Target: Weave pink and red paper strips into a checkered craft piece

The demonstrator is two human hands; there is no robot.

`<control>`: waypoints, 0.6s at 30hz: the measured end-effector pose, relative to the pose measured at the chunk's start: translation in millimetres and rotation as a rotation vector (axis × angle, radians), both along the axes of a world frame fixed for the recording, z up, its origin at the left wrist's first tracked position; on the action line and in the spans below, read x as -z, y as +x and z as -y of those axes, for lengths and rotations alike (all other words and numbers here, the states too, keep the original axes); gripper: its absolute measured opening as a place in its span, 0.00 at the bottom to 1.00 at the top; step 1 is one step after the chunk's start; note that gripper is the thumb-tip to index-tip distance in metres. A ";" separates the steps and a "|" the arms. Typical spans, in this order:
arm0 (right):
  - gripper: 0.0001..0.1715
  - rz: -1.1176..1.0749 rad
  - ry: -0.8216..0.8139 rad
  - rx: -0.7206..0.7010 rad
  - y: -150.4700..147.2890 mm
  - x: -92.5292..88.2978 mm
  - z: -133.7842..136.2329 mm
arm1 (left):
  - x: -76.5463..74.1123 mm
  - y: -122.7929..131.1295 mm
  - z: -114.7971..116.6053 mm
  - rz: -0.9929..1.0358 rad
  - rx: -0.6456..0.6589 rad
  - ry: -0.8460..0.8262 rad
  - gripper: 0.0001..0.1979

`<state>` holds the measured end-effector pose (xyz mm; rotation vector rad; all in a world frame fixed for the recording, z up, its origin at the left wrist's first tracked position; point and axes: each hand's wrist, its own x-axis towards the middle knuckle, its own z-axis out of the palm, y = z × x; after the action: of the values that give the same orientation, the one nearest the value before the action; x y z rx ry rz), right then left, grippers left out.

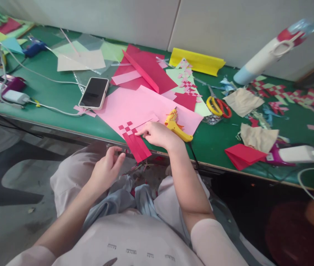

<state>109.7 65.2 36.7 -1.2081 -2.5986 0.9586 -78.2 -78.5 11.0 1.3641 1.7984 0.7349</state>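
Observation:
A weave of red and pink paper strips (pixel 133 139) lies at the near edge of the green table (pixel 51 92), its red strips hanging over the edge. My right hand (pixel 157 133) rests on the weave's right side, fingers pressed together on a pink strip. My left hand (pixel 107 165) hovers below the table edge over my lap, fingers loosely curled, thumb and fingertips close together near the strips' lower ends. The weave sits on a large pink sheet (pixel 135 107).
A yellow glue gun (pixel 176 125) lies just right of my right hand. A phone (pixel 94 93), red paper sheets (pixel 146 70), scissors (pixel 218 107), a folded red paper (pixel 242 155), chargers with cables (pixel 15 96) and a white bottle (pixel 268 51) crowd the table.

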 end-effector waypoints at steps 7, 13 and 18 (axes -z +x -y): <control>0.25 -0.017 0.010 -0.004 0.4 1.9 -0.9 | -10.0 -2.1 -6.5 -0.215 0.539 -0.133 0.20; 0.22 -0.028 0.040 -0.029 0.5 1.0 1.0 | 33.3 -2.6 1.0 -0.637 0.693 0.085 0.11; 0.19 -0.066 0.097 -0.038 6.1 -4.8 3.1 | 25.7 -12.7 -1.9 -0.572 0.758 0.159 0.19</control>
<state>115.8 62.1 41.5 -1.0892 -2.5923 0.8522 -90.8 -76.6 -14.8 2.3337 1.4224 0.0703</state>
